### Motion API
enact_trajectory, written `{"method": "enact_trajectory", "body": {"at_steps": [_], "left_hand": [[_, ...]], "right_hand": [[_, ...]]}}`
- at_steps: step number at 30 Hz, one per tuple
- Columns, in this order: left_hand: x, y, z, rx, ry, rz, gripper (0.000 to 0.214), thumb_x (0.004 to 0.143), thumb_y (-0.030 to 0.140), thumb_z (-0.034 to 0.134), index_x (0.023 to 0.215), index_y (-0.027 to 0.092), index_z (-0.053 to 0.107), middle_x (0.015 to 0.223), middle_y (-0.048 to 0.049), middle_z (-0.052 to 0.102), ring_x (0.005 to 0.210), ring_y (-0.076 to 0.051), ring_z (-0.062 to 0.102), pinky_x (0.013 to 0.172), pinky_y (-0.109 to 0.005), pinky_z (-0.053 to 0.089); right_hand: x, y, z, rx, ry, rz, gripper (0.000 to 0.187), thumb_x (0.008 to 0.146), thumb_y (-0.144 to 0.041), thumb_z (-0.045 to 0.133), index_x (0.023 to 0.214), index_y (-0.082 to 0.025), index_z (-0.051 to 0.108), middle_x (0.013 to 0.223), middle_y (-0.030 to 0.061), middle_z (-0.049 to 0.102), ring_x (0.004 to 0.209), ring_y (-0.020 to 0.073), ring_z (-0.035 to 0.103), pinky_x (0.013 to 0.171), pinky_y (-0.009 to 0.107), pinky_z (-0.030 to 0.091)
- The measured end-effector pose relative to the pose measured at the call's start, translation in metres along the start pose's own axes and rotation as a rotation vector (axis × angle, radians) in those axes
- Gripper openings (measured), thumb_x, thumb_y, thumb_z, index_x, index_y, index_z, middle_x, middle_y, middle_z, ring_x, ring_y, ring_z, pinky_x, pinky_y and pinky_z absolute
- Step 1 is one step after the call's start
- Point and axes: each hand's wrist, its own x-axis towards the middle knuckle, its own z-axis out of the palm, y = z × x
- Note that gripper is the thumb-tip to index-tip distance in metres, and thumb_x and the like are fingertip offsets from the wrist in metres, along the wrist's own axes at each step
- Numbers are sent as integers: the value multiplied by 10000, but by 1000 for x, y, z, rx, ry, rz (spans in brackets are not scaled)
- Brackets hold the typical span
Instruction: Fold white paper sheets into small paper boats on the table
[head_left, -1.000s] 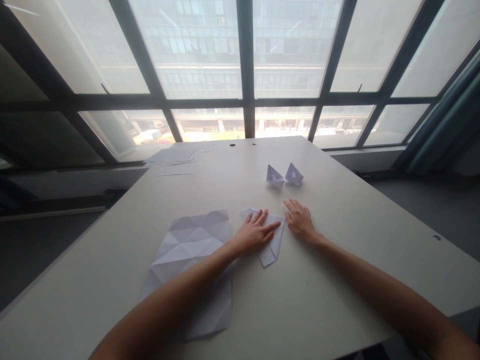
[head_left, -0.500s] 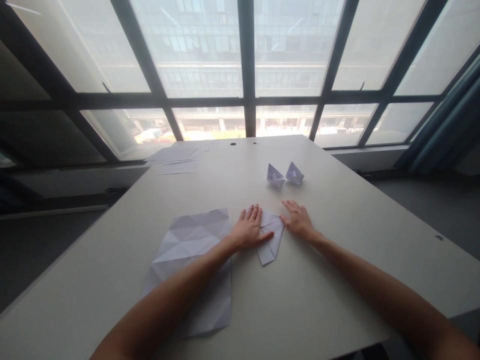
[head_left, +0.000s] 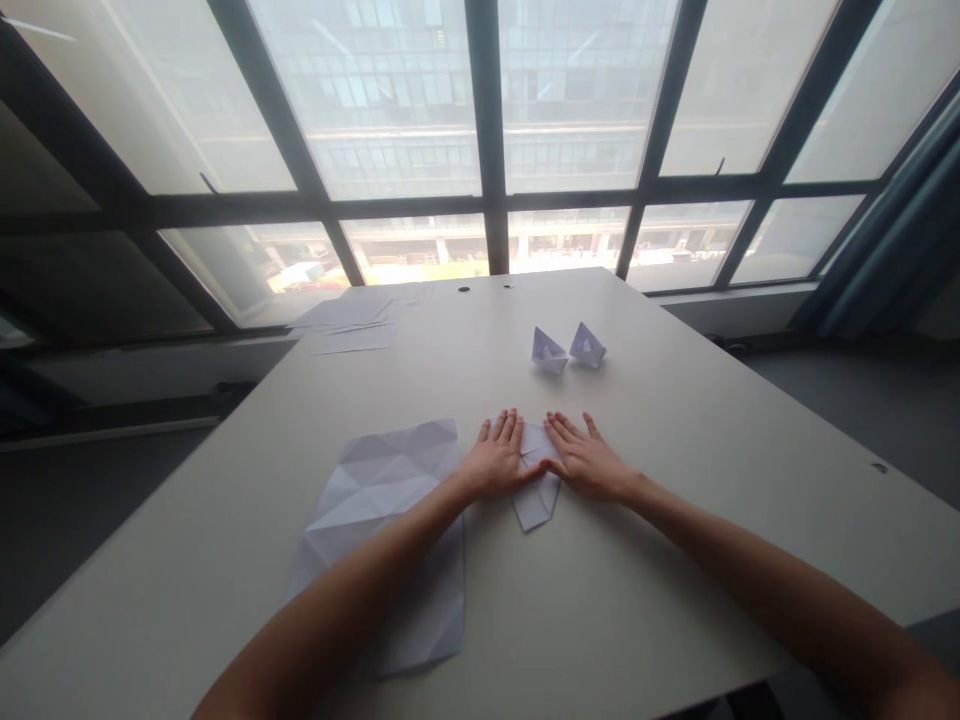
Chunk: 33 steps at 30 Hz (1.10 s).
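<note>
A folded sheet of white paper (head_left: 534, 508) lies flat on the table between my hands. My left hand (head_left: 496, 462) rests open on its left part, palm down, with the thumb reaching across the folds. Over the right part, my right hand (head_left: 589, 460) lies open with its fingers stretched forward. The two thumbs meet near the paper's middle, and the hands cover both its sides. Left of them is a larger creased sheet of paper (head_left: 405, 500), opened out, with my left forearm passing over it.
Two folded paper boats (head_left: 550, 352) stand side by side beyond my hands. Several flat sheets of paper (head_left: 349, 318) lie at the table's far left. The white table (head_left: 675, 430) reaches to the windows; a blue curtain (head_left: 862, 260) hangs at the right.
My right hand has moved left from the paper's right edge onto its right part, and its thumb now meets the left one. My left hand has stayed in place.
</note>
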Motion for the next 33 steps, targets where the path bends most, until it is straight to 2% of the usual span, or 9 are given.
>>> {"method": "enact_trajectory", "body": {"at_steps": [6,9,12,15,17,20,24,29,33], "left_hand": [[1,0,2,-23,1,-7,1010,851,782,156,1522,27,145,1587,-211,69,1478,-318,21,1173,-488,55],[0,-1,2,-28,9,11,975,865,766,163,1528,52,140,1590,-200,78,1478,-315,19,1174,-491,53],[1,-3,1,-37,22,69,924,886,737,204,1530,75,149,1593,-190,87,1479,-308,21,1174,-500,63],[2,-4,0,-47,66,95,790,933,640,285,1518,114,212,1592,-168,142,1479,-307,57,1163,-551,83],[3,-3,-2,-55,101,110,593,981,458,323,1495,166,284,1581,-129,226,1475,-279,122,1161,-559,101],[3,0,-6,-77,124,145,497,942,171,346,1430,250,405,1526,-62,375,1432,-228,280,1168,-524,151],[3,3,-10,-121,132,94,501,869,94,399,1295,302,562,1452,-11,486,1379,-231,382,1155,-530,201],[5,6,-20,-189,156,12,380,906,156,388,1129,277,671,1348,-10,591,1306,-206,479,1159,-510,211],[0,15,-23,-139,279,7,434,890,122,396,1268,206,590,1365,-64,574,1328,-194,452,1177,-434,200]], "right_hand": [[-3,8,2,-93,46,184,814,961,-623,147,1512,-29,228,1560,216,211,1470,304,117,1154,578,-17],[0,3,1,-60,55,38,749,979,-584,167,1533,-80,180,1577,171,189,1475,269,102,1176,519,53],[0,2,0,12,-16,-150,656,1000,-533,166,1546,-169,167,1593,94,168,1476,228,113,1184,466,115],[-1,2,2,13,-16,-128,653,1004,-523,161,1538,-148,203,1588,110,191,1473,240,134,1180,480,113],[-3,-1,2,-27,19,-76,671,1003,-525,194,1517,-98,257,1569,155,244,1462,266,173,1173,491,115],[-4,-8,-4,-101,108,-2,623,1004,-491,270,1412,-50,435,1472,224,410,1396,313,309,1142,493,179],[-6,-18,-19,-143,164,3,369,1000,-344,366,1051,-130,663,1118,182,638,1119,288,524,1006,416,349],[-6,-22,-24,-138,187,18,190,912,-326,563,937,-158,646,1012,130,613,1001,262,523,884,348,408],[-4,-22,-20,-104,207,62,200,897,-362,589,904,-168,635,1001,115,604,992,255,516,855,338,415]]}}
